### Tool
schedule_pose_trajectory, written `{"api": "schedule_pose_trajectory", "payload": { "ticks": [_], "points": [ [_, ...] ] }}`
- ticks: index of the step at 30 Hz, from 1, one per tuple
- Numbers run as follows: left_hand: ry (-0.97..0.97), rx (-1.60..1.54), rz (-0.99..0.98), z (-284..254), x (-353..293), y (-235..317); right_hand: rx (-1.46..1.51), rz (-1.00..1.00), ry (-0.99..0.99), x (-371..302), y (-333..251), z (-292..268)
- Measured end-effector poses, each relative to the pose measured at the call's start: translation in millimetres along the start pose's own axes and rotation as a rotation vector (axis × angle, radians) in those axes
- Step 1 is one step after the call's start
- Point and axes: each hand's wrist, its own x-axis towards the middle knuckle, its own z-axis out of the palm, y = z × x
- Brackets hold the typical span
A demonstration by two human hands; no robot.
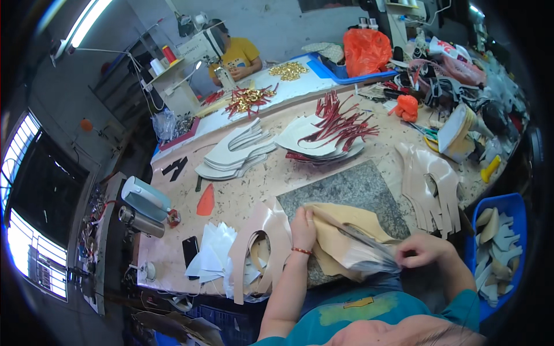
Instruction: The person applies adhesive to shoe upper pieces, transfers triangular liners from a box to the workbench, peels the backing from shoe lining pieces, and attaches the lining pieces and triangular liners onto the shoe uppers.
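A tan, curved shoe-upper piece point(330, 239) lies in front of me, partly over a dark speckled slab point(352, 184). My left hand point(303, 229) is closed on its left edge, with the fingertips at the top corner. A shiny, clear, film-like sheet point(369, 258) stretches across the piece's lower right side. At the right end of that sheet my right hand point(426, 251) is closed in a pinch, its thumb and forefinger together. Pinkish-beige upper pieces point(279, 233) lie just left of my left wrist. More beige pieces point(421, 184) lie right of the slab.
White upper pieces point(231, 158) and red straps point(346, 127) are stacked farther back. White sheets point(213, 254), a phone point(190, 251) and a steel flask point(141, 222) stand left. A blue bin point(470, 254) of scraps is at right. A person point(236, 57) sits at a sewing machine point(193, 49).
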Motion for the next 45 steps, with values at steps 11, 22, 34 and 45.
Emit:
{"api": "schedule_pose_trajectory", "payload": {
  "ticks": [11,22,34,45],
  "points": [
    [-0.024,-0.163,-0.085,3,17,-20,-0.34,1.377,-0.327,-213,143,121],
    [-0.214,-1.015,-0.39,-3,2,0,0.084,0.202,0.403,-12,-7,29],
    [-0.265,-1.39,-0.543,-6,6,-10,-0.208,0.104,0.604,208,-16,12],
    [-0.365,-1.265,-0.47,-16,0,16,0.55,0.199,0.515,189,10,11]
  ]
}}
